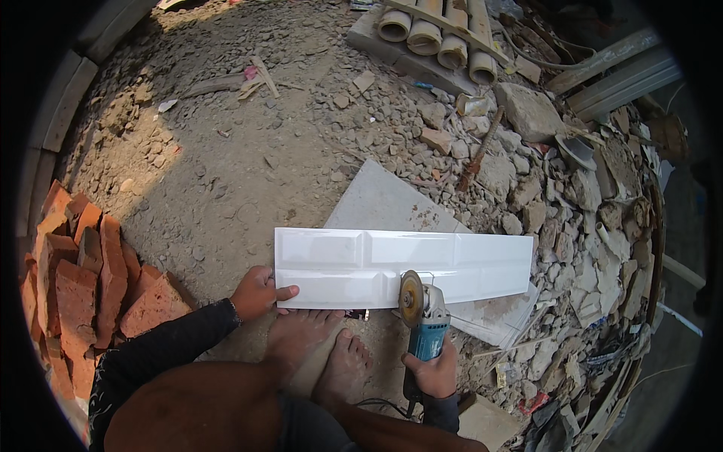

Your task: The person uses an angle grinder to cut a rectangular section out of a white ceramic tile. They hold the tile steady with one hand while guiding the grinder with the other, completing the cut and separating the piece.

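A long white tile [422,252] with a raised brick-like pattern lies across a grey slab [384,200]. My left hand [260,292] grips the tile's near left corner, its thumb on top and its fingers partly hidden beneath. In my right hand [437,369] is a teal and silver angle grinder [429,331], held by its body. The grinder's round disc [411,298] stands upright at the tile's near edge, right of the middle. Whether the disc touches the tile or is spinning, I cannot tell. My bare feet [305,331] are close to the tile's near edge.
Broken orange bricks [79,286] are heaped at the left. Rubble [527,196] covers the right side, with a rusty rod [480,151] among the stones. Several pipes [425,38] lie on a concrete block at the far side. A black cord [380,404] runs behind the grinder.
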{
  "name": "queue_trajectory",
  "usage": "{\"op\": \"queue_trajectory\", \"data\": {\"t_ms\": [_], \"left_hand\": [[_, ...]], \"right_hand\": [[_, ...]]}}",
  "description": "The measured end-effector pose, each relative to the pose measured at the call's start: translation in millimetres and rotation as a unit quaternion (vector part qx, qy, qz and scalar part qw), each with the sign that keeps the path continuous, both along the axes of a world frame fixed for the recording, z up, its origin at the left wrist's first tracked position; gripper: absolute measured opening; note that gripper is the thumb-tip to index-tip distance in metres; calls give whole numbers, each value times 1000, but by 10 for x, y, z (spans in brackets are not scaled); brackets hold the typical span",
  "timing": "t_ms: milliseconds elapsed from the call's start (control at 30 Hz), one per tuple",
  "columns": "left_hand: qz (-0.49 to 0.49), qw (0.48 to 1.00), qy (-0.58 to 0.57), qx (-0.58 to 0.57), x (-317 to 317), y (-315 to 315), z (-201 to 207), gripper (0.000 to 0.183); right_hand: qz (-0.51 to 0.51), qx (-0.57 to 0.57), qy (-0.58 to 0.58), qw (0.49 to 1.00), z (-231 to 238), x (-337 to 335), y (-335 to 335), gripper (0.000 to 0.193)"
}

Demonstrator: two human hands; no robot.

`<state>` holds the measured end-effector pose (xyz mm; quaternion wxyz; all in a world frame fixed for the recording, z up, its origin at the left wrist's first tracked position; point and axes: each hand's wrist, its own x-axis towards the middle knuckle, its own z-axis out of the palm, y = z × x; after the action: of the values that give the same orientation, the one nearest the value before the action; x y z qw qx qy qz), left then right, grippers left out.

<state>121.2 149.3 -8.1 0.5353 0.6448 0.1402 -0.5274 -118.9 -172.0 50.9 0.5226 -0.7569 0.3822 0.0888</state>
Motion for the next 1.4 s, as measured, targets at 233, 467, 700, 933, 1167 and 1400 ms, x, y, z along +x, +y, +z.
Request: {"op": "queue_trajectory", "data": {"t_ms": [233, 467, 700, 933, 1167, 1400], "left_hand": [[0, 1000, 1, 0, -8, 0, 21, 48], [7, 1000, -6, 2, -30, -20, 55, 43], [3, 1000, 0, 1, -16, -13, 51, 47], [1, 1000, -2, 7, -17, -15, 48, 47], [-9, 1000, -5, 13, -17, -11, 52, 47], [-7, 1000, -9, 11, -19, -13, 52, 46]], "right_hand": [[-10, 1, 9, 1000, -35, -2, 5, 50], [-1, -15, 9, 1000, 5, 13, -4, 52], [8, -25, 19, 999, 5, 18, -10, 54], [-1, -27, 0, 1000, 14, 30, 3, 54], [-7, 5, 4, 1000, -1, 17, -15, 53], [-2, -6, 10, 1000, -10, 9, -15, 52]]}}
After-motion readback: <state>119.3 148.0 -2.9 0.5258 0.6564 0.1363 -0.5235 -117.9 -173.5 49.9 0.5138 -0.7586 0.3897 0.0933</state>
